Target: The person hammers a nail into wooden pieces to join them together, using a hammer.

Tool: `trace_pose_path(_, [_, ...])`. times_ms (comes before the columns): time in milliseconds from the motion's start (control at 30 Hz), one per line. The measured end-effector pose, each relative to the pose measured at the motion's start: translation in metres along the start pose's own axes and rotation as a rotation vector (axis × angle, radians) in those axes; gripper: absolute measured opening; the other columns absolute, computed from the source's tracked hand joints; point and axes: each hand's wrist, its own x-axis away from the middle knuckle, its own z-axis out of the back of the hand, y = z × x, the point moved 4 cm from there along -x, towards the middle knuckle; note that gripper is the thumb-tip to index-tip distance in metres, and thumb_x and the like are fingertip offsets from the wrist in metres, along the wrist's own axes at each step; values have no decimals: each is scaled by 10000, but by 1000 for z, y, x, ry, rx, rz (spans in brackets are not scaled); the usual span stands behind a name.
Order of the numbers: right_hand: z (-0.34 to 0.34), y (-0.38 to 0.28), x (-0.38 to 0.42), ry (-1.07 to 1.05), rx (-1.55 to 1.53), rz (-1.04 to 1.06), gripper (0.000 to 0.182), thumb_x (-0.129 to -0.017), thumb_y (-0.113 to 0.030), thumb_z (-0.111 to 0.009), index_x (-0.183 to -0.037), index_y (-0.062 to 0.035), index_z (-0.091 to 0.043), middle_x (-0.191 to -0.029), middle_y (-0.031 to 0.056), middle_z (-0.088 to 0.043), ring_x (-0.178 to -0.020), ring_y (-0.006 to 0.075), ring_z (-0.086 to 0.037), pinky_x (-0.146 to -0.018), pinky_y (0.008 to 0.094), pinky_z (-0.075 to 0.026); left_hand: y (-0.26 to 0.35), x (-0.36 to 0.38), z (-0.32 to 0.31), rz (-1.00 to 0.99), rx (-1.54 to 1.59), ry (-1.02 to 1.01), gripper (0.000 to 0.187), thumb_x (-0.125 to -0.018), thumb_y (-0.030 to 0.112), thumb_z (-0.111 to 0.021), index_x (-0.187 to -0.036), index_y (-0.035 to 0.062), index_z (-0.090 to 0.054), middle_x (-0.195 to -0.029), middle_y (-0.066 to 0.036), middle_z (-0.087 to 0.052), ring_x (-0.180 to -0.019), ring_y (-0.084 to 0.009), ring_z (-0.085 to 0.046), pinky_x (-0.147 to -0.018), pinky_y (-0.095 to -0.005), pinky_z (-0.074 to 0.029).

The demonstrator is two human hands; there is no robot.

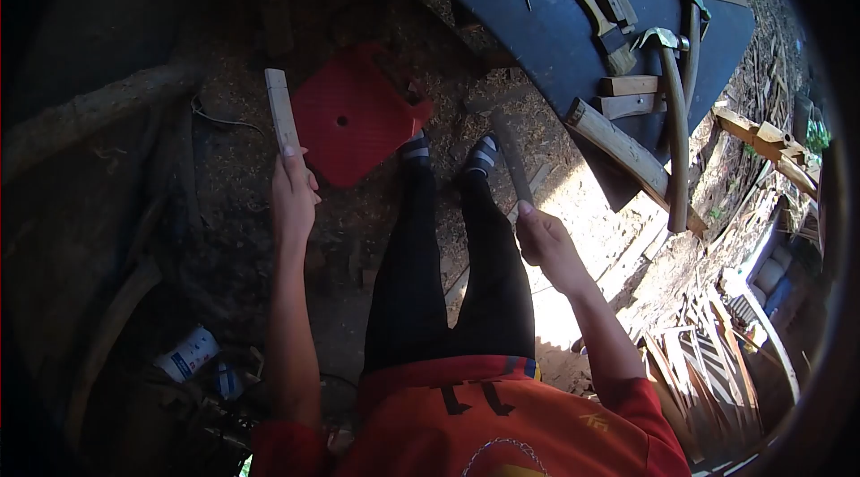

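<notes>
My left hand [294, 190] is closed round the lower end of a pale wooden strip [281, 110], which points up and away from me. Lower and to the right, my right hand [546, 244] grips a long, flat, grey bar [513, 157]. That bar looks like a file, though its surface is too dim to be sure. Wood and bar are held well apart. Beyond my left hand sits a red plastic stool [349, 119] with a hole in its seat.
A dark blue table [537, 38] at upper right carries a paintbrush [596, 16], two hammers [674, 119], wood blocks [630, 85] and a thick wooden piece [618, 141]. Wood strips [708, 378] lie at lower right. A white container [188, 353] is at lower left. Shavings litter the ground.
</notes>
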Motion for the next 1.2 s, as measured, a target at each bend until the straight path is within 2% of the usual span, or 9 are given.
trace_pose_path(133, [-47, 0, 9, -114, -19, -18, 516, -1137, -541, -443, -796, -154, -458, -673, -92, -374, -575, 38, -347, -521, 246, -286, -5, 25, -21, 58, 272, -112, 632, -1148, 562, -293, -1300, 28, -595, -753, -8, -533, -643, -99, -535, -577, -282, -487])
trace_pose_path(367, [-47, -56, 11, -114, -157, 135, 485, -1146, -476, -473, -842, -99, -501, -678, -62, -423, -597, 51, -387, -555, 258, -326, 87, 36, -60, -244, 410, -251, 639, -1151, 524, -274, -1392, 20, -584, -914, -45, -591, -710, -125, -585, -599, -289, -540])
trace_pose_path(600, [-41, -61, -16, 395, 185, 490, 338, -1157, -338, -464, -1234, -25, -567, -852, 134, -621, -776, 245, -617, -752, 387, -491, 214, 24, -99, -582, 189, -289, 435, -1141, 384, -452, -1273, -6, -595, -875, -119, -711, -793, -234, -713, -724, -420, -550])
trace_pose_path(700, [-43, -62, -15, 458, 129, 508, 339, -1158, -331, -460, -1238, -19, -567, -839, 135, -617, -772, 245, -615, -758, 380, -484, 268, 12, -117, -704, 80, -350, 455, -1141, 402, -450, -1295, -2, -594, -917, -158, -714, -825, -304, -712, -770, -458, -548])
trace_pose_path(800, [-42, -71, -7, 501, 93, 552, 332, -1159, -314, -450, -1241, -14, -566, -833, 144, -609, -779, 250, -615, -770, 383, -479, 299, -3, -133, -874, -101, -256, 469, -1149, 387, -453, -1344, -13, -601, -1025, -152, -721, -943, -264, -702, -827, -403, -535])
trace_pose_path(900, [-37, -90, 4, 509, 86, 531, 323, -1157, -303, -448, -1234, -9, -559, -832, 147, -598, -778, 253, -610, -765, 385, -473, 301, 12, -130, -1205, -279, 192, 484, -1147, 393, -453, -1385, -3, -597, -1210, -172, -694, -1132, -325, -652, -964, -409, -501])
trace_pose_path(933, [-35, -97, 7, 507, 91, 565, 319, -1155, -298, -452, -1236, -8, -556, -840, 154, -603, -777, 273, -621, -757, 394, -476, 297, 23, -128, -1056, -160, -6, 529, -1147, 424, -447, -1401, -25, -563, -1265, -202, -643, -1160, -365, -632, -1059, -481, -458])
trace_pose_path(1100, [-30, -108, 10, 393, 102, 558, 280, -1124, -266, -516, -1254, -21, -551, -875, 186, -625, -796, 382, -669, -719, 436, -504, 260, 74, -165, -402, 534, -816, 473, -1157, 410, -459, -1371, 0, -559, -1124, -98, -678, -1089, -151, -611, -1004, -358, -481])
trace_pose_path(1200, [-21, -123, 29, 410, 630, 781, 256, -1076, -237, -596, -1236, -36, -586, -885, 179, -626, -822, 409, -682, -703, 455, -519, 257, 79, -169, -353, 610, -785, 410, -1173, 365, -422, -1323, 7, -557, -903, -29, -591, -861, -96, -591, -832, -285, -506])
